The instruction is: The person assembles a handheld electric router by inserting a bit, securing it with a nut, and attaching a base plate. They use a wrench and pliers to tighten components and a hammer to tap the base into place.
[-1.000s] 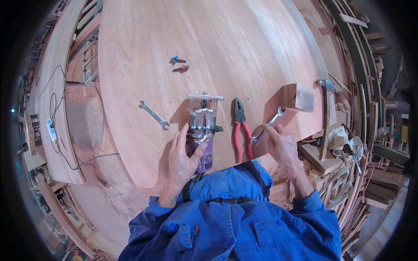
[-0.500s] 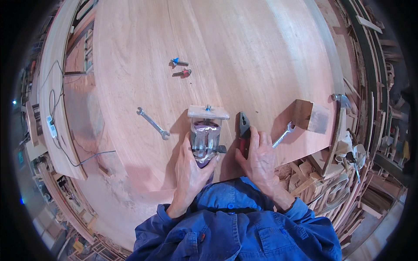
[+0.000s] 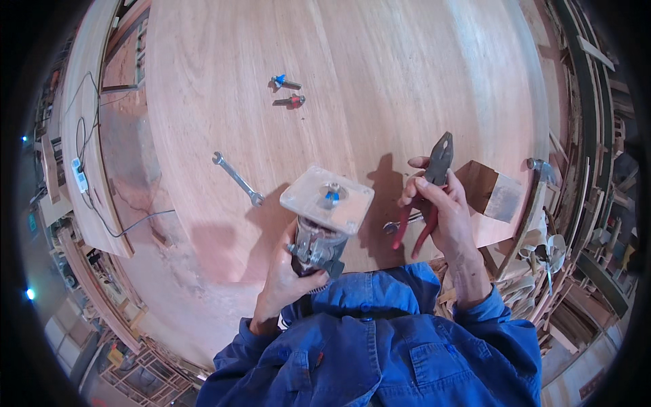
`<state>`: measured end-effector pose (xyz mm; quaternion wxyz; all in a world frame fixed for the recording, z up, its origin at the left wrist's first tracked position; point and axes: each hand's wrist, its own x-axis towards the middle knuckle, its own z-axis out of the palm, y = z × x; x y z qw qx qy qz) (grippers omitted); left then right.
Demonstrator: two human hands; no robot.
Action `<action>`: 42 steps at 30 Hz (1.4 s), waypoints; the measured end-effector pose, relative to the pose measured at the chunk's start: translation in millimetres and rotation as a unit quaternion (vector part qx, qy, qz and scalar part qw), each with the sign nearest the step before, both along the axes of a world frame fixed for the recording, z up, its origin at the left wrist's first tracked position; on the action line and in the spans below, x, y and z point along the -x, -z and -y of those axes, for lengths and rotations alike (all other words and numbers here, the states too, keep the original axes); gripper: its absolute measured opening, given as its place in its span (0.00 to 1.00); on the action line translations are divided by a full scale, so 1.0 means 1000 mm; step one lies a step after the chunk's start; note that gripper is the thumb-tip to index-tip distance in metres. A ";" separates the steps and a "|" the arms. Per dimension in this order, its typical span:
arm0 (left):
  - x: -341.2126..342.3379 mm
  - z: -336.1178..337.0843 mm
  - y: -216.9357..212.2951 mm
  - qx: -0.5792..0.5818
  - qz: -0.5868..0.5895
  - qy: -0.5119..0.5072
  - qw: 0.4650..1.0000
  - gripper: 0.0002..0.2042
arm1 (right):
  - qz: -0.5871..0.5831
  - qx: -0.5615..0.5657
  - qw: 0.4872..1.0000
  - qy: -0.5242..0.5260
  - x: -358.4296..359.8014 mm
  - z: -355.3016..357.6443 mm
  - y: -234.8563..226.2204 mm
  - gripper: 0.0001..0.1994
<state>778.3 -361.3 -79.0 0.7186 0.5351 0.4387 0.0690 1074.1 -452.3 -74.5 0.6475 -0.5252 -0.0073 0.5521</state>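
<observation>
My left hand (image 3: 279, 275) is wrapped round the body of a trim router (image 3: 313, 247), its clear square base plate (image 3: 327, 198) tilted up toward me. In the base opening sits a blue router bit (image 3: 331, 195). My right hand (image 3: 444, 203) grips pliers (image 3: 441, 159) with dark jaws pointing up and away and red handles spread apart below. Partly hidden behind them lies a wrench (image 3: 401, 222). Left of the router another wrench (image 3: 237, 178) rests on the wooden panel (image 3: 380, 81). Farther off are two more router bits, one blue (image 3: 283, 82) and one red (image 3: 290, 101).
A block-shaped brown wooden piece (image 3: 498, 193) stands at the panel's right side, near a hammer head (image 3: 541, 169). Offcuts and shavings (image 3: 542, 251) fill the right edge. On the left, a power strip (image 3: 79, 175) with a cable lies on a board.
My right hand has lifted the pliers off the panel and moved right, their handles now spread. My left hand has tipped the router so its base faces me.
</observation>
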 end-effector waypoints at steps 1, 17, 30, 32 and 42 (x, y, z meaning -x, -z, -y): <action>0.002 -0.001 0.000 0.011 0.011 0.006 1.000 0.50 | -0.004 -0.005 1.000 -0.005 -0.003 -0.001 0.002 0.18; 0.044 -0.005 -0.016 0.185 0.088 -0.029 0.978 0.57 | 0.752 0.093 0.616 -0.215 0.000 -0.031 0.032 0.22; 0.096 -0.001 0.000 0.007 0.160 0.085 0.983 0.54 | 0.732 0.511 0.447 0.048 -0.155 0.227 0.060 0.30; 0.076 -0.004 -0.008 0.074 0.178 0.069 0.979 0.52 | 0.708 0.525 0.469 -0.057 -0.159 0.230 0.076 0.30; 0.027 -0.009 -0.042 0.099 0.134 0.068 0.984 0.40 | 0.568 0.282 0.763 0.122 -0.148 0.229 0.002 0.15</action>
